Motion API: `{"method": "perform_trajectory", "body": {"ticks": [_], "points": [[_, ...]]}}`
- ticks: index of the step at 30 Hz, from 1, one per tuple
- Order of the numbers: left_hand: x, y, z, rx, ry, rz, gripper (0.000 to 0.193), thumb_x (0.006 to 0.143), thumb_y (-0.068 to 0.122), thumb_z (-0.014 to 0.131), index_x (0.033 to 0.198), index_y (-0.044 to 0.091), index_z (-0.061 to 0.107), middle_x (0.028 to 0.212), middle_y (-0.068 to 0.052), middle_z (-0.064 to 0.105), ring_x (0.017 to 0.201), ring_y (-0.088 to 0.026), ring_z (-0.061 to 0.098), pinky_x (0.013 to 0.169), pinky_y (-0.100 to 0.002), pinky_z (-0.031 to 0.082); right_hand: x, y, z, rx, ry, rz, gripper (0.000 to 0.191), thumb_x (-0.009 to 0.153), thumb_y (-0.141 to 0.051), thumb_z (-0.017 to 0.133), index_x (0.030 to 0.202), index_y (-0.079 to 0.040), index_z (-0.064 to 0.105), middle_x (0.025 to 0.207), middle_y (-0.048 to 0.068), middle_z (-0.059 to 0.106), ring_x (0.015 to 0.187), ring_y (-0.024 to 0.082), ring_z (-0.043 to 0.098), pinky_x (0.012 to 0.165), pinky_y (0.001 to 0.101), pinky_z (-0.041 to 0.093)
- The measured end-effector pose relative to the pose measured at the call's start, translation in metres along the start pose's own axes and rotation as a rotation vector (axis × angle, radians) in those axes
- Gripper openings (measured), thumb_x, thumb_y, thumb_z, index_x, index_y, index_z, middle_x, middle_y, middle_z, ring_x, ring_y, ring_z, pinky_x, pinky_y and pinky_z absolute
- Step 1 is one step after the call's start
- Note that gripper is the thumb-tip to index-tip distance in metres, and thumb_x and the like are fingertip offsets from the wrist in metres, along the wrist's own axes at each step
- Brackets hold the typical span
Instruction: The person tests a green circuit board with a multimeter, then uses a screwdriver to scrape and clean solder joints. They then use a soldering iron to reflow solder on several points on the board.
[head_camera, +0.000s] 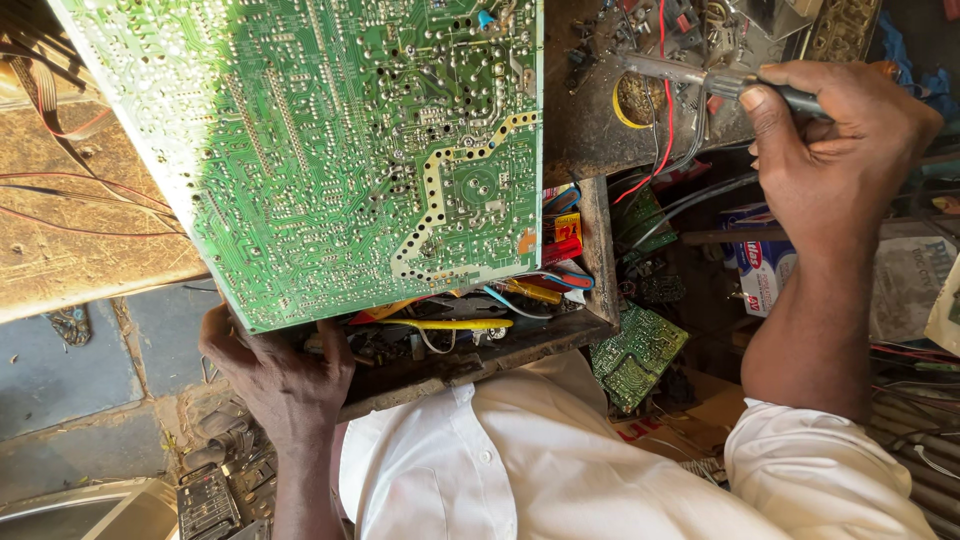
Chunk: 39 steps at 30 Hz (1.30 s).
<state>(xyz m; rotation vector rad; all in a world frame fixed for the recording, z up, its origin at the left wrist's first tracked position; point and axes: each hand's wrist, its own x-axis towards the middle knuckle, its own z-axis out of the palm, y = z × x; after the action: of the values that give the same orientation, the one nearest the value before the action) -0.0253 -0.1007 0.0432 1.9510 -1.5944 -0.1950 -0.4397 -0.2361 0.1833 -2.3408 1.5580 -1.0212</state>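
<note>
two hands work: left hand (275, 375) clamps the stiff, light circuit board (330, 150) by its edge; right hand (835, 150) grips a soldering iron (700, 78).

Circuit board (330, 150) stands tilted over the left half of the wooden tray (598, 270), covering most of it. Left hand (280, 375) grips the board at its near left corner, by the tray's near edge. Loose wires (460, 324) and small parts lie in the tray under the board's near edge. Right hand (835, 150) is off the tray's right side, holding a soldering iron (690, 72) whose tip points left over the far right clutter. A small board (635, 355) lies just right of the tray's near right corner. Box (765, 270) sits under the right wrist.
</note>
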Motion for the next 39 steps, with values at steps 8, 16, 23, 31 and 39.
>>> {"method": "perform_trajectory", "body": {"ticks": [8, 16, 23, 31, 39], "points": [[0.001, 0.001, -0.001, 0.0, 0.012, 0.005, 0.074, 0.094, 0.016, 0.076, 0.154, -0.002, 0.037, 0.137, -0.029, 0.041, 0.123, -0.043, 0.042, 0.105, -0.056, 0.042, -0.003, 0.005, -0.002, -0.005, -0.008, -0.06, 0.01, 0.112, 0.017, 0.07, 0.121, 0.016, 0.066, 0.11, 0.026, 0.066, 0.086, 0.025, 0.073, 0.068, 0.0281, 0.063], [-0.002, -0.002, -0.001, 0.018, 0.001, 0.009, 0.078, 0.093, 0.018, 0.078, 0.155, -0.002, 0.036, 0.137, -0.029, 0.039, 0.122, -0.044, 0.042, 0.104, -0.057, 0.042, 0.003, 0.011, -0.008, -0.083, -0.055, -0.16, 0.012, 0.11, 0.014, 0.071, 0.121, 0.014, 0.068, 0.109, 0.024, 0.067, 0.09, 0.025, 0.074, 0.071, 0.0271, 0.063], [-0.003, -0.002, -0.001, 0.014, 0.01, 0.001, 0.079, 0.094, 0.018, 0.078, 0.156, -0.002, 0.034, 0.14, -0.029, 0.039, 0.124, -0.044, 0.042, 0.106, -0.057, 0.041, 0.01, 0.002, -0.01, -0.142, -0.028, -0.185, 0.013, 0.108, 0.019, 0.074, 0.119, 0.014, 0.069, 0.111, 0.024, 0.067, 0.096, 0.025, 0.073, 0.074, 0.0254, 0.059], [-0.002, -0.001, -0.004, 0.022, 0.011, 0.017, 0.081, 0.094, 0.017, 0.077, 0.157, -0.004, 0.032, 0.14, -0.029, 0.04, 0.125, -0.045, 0.043, 0.107, -0.057, 0.04, 0.011, -0.005, -0.009, -0.129, -0.04, -0.155, 0.013, 0.107, 0.02, 0.073, 0.118, 0.015, 0.069, 0.11, 0.023, 0.067, 0.092, 0.023, 0.072, 0.069, 0.0231, 0.057], [-0.001, 0.0, -0.003, 0.011, 0.016, 0.007, 0.078, 0.095, 0.016, 0.077, 0.157, -0.003, 0.034, 0.14, -0.029, 0.039, 0.125, -0.045, 0.043, 0.108, -0.056, 0.041, 0.009, -0.003, -0.008, -0.125, -0.024, -0.058, 0.013, 0.106, 0.017, 0.074, 0.117, 0.014, 0.07, 0.109, 0.023, 0.068, 0.086, 0.022, 0.072, 0.066, 0.0249, 0.055]]}}
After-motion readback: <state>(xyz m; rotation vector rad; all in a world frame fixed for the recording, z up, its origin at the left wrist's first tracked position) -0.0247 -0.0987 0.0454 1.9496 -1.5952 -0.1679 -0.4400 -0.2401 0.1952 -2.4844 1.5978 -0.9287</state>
